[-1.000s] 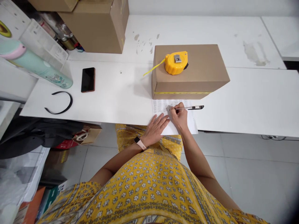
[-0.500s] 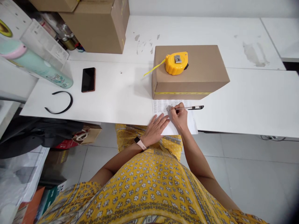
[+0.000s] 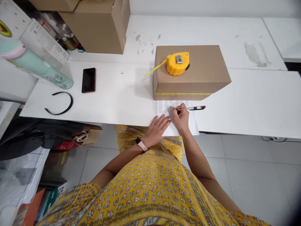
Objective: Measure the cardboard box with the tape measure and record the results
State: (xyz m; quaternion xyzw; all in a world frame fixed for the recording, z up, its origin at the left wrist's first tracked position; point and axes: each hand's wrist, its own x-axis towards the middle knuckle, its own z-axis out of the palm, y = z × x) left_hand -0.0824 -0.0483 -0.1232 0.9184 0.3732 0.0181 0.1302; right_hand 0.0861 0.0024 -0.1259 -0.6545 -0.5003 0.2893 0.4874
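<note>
My right hand [image 3: 180, 118] grips a clear pen with a black cap end [image 3: 196, 108], its tip on a sheet of paper [image 3: 194, 124] covered in rows of writing. Lying flat with fingers stretched, my left hand [image 3: 158, 129] rests across the paper's left edge and the desk. A cardboard box [image 3: 199, 62] stands just beyond, hiding the paper's far side. On top of the box sits a yellow tape measure [image 3: 176, 64], a short end of its tape sticking out to the left. A yellow strip [image 3: 183, 94] runs along the box's near side.
To the left on the white desk [image 3: 117, 100] lie a phone [image 3: 88, 80] and a black headband [image 3: 70, 103]. A mint-green bottle [image 3: 47, 67] stands at the far left. Behind the phone are larger cardboard boxes [image 3: 98, 29]. The desk's front edge runs close to my body.
Hardly anything differs. My right hand and the pen have shifted very slightly over the paper; my left hand stays in place.
</note>
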